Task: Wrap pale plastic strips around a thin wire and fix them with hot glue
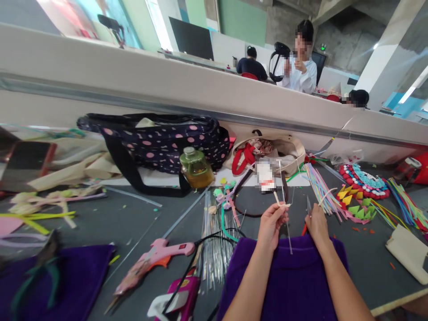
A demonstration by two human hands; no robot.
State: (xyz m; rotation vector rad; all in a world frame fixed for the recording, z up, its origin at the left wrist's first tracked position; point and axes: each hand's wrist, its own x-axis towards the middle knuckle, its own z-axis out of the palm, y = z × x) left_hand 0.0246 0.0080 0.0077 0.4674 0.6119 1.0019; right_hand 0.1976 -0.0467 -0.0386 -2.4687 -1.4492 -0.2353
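Forearms are seen reaching forward from the bottom edge of the head view, over a purple cloth (pixel 284 285) spread on the grey table (pixel 133 223). The left hand (pixel 271 223) is raised with the wrist bent slightly back, and its fingers are closed in a pinch on a thin wire (pixel 285 209), which is held nearly upright and runs from above the hand down to the cloth. A pale, cream-coloured strip (pixel 280 201) is seen crossing the wire at the fingertips. The right hand (pixel 316 225) is held just beside the left, knuckles up, its fingers curled shut around scissors (pixel 307 209); only the grey blade tip above the hand and a bit of red handle below it can be made out. Farther left on the table a pink glue gun (pixel 150 263) is laid on its side, near a bundle of clear sticks (pixel 214 240). Coloured strips (pixel 323 187) are fanned out to the right of the hands, and a spotted dark bag (pixel 157 142) is set against the partition behind
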